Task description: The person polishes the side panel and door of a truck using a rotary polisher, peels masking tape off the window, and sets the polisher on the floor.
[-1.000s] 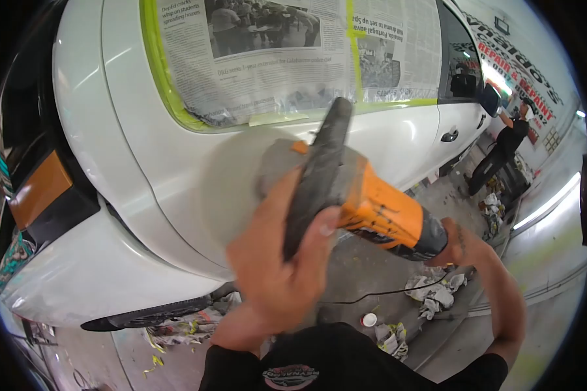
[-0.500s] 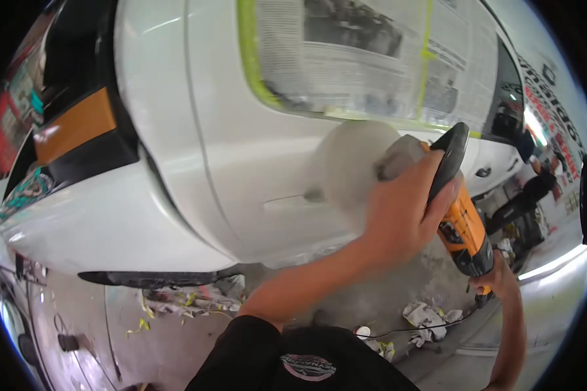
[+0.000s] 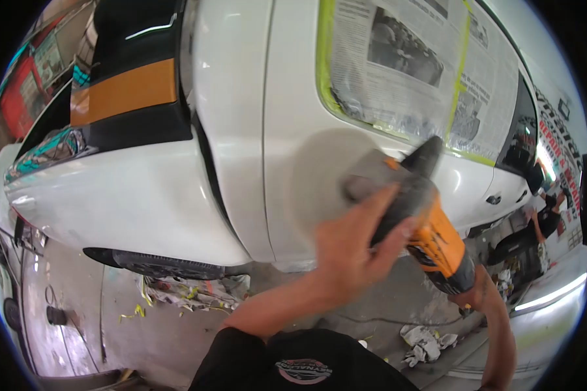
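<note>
An orange and black power polisher (image 3: pixel 439 236) is held tilted across the side of a white vehicle (image 3: pixel 231 156). Its round pale pad (image 3: pixel 310 179), blurred, lies against the white body panel below the covered window. My left hand (image 3: pixel 353 246) is closed around the front of the tool, by the black handle near its head. At the tool's back end, my right hand (image 3: pixel 477 292) wraps the rear grip. Part of the panel is hidden behind the pad and my left hand.
Newspaper (image 3: pixel 404 72) edged with yellow-green masking tape (image 3: pixel 324 58) covers the window. Crumpled paper (image 3: pixel 424 342) and more paper scraps (image 3: pixel 195 291) lie on the floor. A dark cord (image 3: pixel 391 320) runs behind me. Another person (image 3: pixel 528 231) is at the far right.
Both hands have carried the polisher left in view, its pad moving left and slightly down. The view has shifted too, with the vehicle appearing further right. The grip of both hands stays the same.
</note>
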Tool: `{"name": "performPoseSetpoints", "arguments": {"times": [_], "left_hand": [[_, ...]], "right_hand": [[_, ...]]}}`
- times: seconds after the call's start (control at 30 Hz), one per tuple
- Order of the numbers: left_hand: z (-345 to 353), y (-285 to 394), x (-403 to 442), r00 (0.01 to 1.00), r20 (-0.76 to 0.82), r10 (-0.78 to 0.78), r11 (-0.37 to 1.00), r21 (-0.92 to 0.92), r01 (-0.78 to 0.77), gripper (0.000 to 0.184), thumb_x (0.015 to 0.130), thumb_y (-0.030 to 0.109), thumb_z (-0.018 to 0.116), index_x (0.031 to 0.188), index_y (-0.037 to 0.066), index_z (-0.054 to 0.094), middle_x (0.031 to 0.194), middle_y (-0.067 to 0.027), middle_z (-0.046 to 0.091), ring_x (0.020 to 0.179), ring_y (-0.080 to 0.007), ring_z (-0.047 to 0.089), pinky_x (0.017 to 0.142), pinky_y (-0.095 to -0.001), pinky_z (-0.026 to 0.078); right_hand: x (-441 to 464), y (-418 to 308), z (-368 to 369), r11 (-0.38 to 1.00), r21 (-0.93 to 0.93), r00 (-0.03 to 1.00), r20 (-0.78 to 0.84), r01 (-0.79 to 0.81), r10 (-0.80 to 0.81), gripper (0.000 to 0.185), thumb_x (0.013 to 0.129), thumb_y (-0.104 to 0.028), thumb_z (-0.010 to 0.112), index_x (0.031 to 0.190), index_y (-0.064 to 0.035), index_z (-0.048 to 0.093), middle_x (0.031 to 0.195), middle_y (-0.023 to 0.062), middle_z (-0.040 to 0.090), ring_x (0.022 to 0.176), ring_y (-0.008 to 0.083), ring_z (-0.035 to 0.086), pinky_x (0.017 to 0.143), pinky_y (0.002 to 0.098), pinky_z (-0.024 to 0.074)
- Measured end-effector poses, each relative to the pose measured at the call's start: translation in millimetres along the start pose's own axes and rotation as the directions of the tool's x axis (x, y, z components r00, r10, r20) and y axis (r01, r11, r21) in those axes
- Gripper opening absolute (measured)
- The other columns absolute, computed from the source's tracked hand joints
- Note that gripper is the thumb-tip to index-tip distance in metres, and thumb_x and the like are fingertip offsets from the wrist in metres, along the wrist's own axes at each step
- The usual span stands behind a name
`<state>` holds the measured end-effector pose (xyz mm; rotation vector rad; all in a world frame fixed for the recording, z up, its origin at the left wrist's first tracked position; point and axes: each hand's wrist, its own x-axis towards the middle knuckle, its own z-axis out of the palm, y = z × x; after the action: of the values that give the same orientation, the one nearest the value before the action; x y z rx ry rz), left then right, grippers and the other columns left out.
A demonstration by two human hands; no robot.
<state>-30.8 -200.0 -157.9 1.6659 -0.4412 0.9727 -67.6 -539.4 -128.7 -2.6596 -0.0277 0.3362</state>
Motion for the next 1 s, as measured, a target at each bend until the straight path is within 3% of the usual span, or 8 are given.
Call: {"name": "performPoseSetpoints", "arguments": {"times": [0.13, 0.27, 0.43, 0.53, 0.63, 0.77, 0.83, 1.0], "left_hand": [[26, -7, -4, 0.999, 0.015, -0.036, 0.973, -0.226, 0.039, 0.037, 0.087, 0.016, 0.076, 0.116, -0.004, 0.066, 0.090, -0.0177, 0.072, 0.070, -0.0237, 0.071, 0.064, -0.0312, 0.055], [-18, -2, 7, 0.997, -0.065, 0.046, 0.999, -0.010, -0.047, 0.035, 0.087, 0.016, 0.077, 0.114, -0.004, 0.068, 0.089, -0.0164, 0.073, 0.070, -0.0210, 0.071, 0.064, -0.0293, 0.054], [-53, 8, 16, 0.969, -0.199, 0.146, 0.984, 0.127, -0.122, 0.035, 0.087, 0.018, 0.077, 0.114, -0.002, 0.067, 0.088, -0.0164, 0.071, 0.065, -0.0278, 0.069, 0.060, -0.0346, 0.054], [-32, 1, 12, 0.950, -0.193, 0.245, 0.961, 0.180, -0.212, 0.037, 0.087, 0.018, 0.077, 0.116, -0.003, 0.066, 0.085, -0.0146, 0.071, 0.065, -0.0248, 0.069, 0.056, -0.0323, 0.052], [-9, 4, 8, 0.997, -0.061, 0.036, 0.999, 0.023, -0.034, 0.035, 0.088, 0.018, 0.077, 0.114, -0.004, 0.068, 0.088, -0.0173, 0.073, 0.071, -0.0237, 0.072, 0.066, -0.0332, 0.056], [-17, 15, 29, 0.996, -0.013, 0.088, 0.993, 0.084, -0.087, 0.034, 0.088, 0.017, 0.077, 0.112, -0.003, 0.067, 0.086, -0.0167, 0.072, 0.072, -0.0257, 0.072, 0.065, -0.0354, 0.056], [-32, 23, 39, 0.991, -0.010, 0.134, 0.981, 0.144, -0.131, 0.033, 0.087, 0.017, 0.077, 0.112, -0.003, 0.067, 0.087, -0.0166, 0.072, 0.073, -0.0259, 0.072, 0.065, -0.0357, 0.055], [-28, 12, 23, 0.991, -0.053, 0.125, 0.987, 0.113, -0.118, 0.037, 0.086, 0.015, 0.078, 0.115, -0.004, 0.066, 0.090, -0.0180, 0.072, 0.074, -0.0269, 0.072, 0.066, -0.0362, 0.056]], "right_hand": [[-12, 56, 6, 0.986, 0.169, 0.986, -0.162, -0.003, 0.031, 0.054, 0.069, -0.021, 0.087, 0.104, 0.0073, 0.058, 0.079, 0.0135, 0.068, 0.075, 0.0211, 0.067, 0.065, 0.0334, 0.0532], [11, -32, 16, 0.991, 0.048, 0.990, -0.059, -0.123, 0.126, 0.046, 0.071, -0.018, 0.085, 0.099, 0.0083, 0.060, 0.077, 0.0130, 0.067, 0.070, 0.0189, 0.066, 0.061, 0.0331, 0.0512], [38, -46, 31, 0.932, 0.165, 0.946, -0.074, 0.323, -0.315, 0.047, 0.075, -0.019, 0.083, 0.106, 0.0051, 0.057, 0.077, 0.0103, 0.069, 0.066, 0.0195, 0.065, 0.064, 0.0345, 0.0528], [29, -32, 16, 0.984, 0.160, 0.995, 0.084, -0.074, 0.061, 0.046, 0.069, -0.021, 0.086, 0.099, 0.0069, 0.065, 0.082, 0.0146, 0.070, 0.073, 0.0188, 0.064, 0.065, 0.0337, 0.0513], [31, 28, 22, 0.989, 0.065, 0.991, 0.009, 0.135, -0.136, 0.049, 0.071, -0.028, 0.086, 0.097, 0.0074, 0.063, 0.082, 0.0155, 0.069, 0.076, 0.0188, 0.064, 0.067, 0.0338, 0.0522], [44, 25, 34, 0.997, 0.072, 1.000, 0.005, 0.006, -0.006, 0.051, 0.075, -0.035, 0.082, 0.097, 0.0072, 0.062, 0.082, 0.0144, 0.068, 0.074, 0.0172, 0.064, 0.065, 0.0349, 0.0524], [49, -12, 45, 0.829, 0.516, 0.966, 0.014, 0.214, -0.259, 0.026, 0.076, -0.013, 0.077, 0.096, -0.0005, 0.065, 0.069, 0.0054, 0.065, 0.061, 0.0155, 0.061, 0.058, 0.0314, 0.0487], [33, -39, 30, 0.967, 0.212, 0.990, -0.042, 0.143, -0.137, 0.036, 0.075, -0.017, 0.082, 0.094, 0.0065, 0.063, 0.073, 0.0102, 0.065, 0.063, 0.0151, 0.062, 0.059, 0.0290, 0.0498]]}}
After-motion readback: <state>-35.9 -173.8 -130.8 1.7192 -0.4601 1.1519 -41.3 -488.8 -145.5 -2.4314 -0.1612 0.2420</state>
